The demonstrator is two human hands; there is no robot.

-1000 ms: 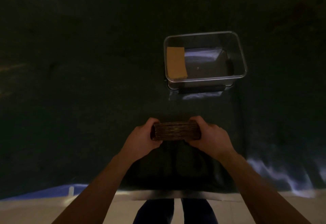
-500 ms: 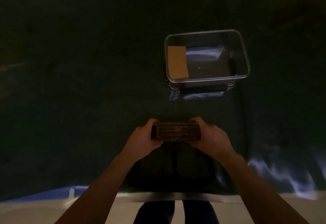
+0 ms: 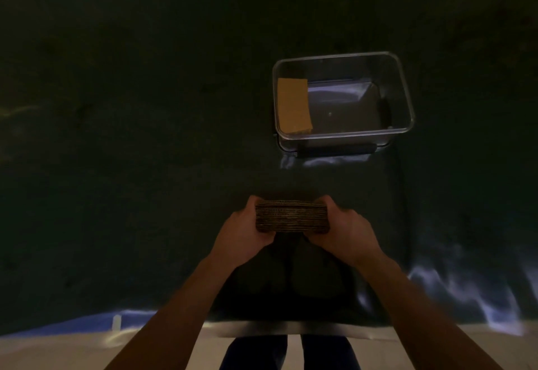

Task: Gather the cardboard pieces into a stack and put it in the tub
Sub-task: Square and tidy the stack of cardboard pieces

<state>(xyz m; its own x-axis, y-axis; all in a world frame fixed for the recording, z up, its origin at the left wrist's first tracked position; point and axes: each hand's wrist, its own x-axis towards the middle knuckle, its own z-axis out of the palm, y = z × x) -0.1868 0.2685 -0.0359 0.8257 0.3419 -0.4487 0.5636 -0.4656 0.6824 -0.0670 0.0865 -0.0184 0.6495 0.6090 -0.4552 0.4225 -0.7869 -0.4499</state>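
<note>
A thick stack of brown corrugated cardboard pieces [image 3: 292,216] is held level in front of me, its ribbed edge facing the camera. My left hand [image 3: 244,231] grips its left end and my right hand [image 3: 343,232] grips its right end. Beyond it, up and to the right, stands a clear plastic tub [image 3: 405,87] on the dark surface. One tan cardboard piece [image 3: 293,106] lies inside the tub against its left wall. The scene is dim.
A dark sheet [image 3: 131,136] covers the table, with shiny folds at the right. The table's near edge [image 3: 276,326] runs along the bottom, with my legs and a pale floor below it.
The stack and both hands stay almost where they were. The view has shifted slightly, so the tub sits a little higher and further right in the frame.
</note>
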